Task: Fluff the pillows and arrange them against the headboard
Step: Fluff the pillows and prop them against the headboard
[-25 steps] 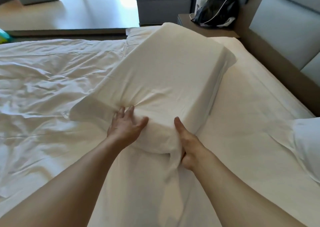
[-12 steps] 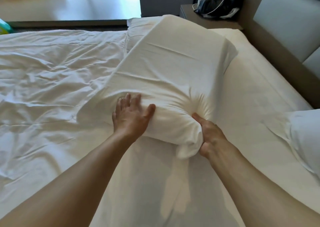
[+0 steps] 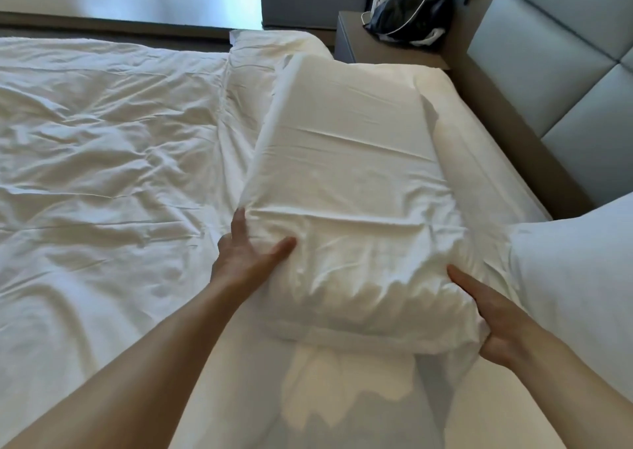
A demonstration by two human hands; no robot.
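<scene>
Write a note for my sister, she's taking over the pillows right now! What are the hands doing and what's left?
Left hand: grips the near left corner of the big white pillow, thumb on top.
Right hand: grips its near right corner, fingers tucked under.
The pillow lies lengthwise on the bed, its long side along the headboard but with a gap between.
Second pillow: at the right edge, near the headboard, untouched.
A third pillow lies at the far end.
Left: finish fluffing, then set the pillows against the headboard.
</scene>
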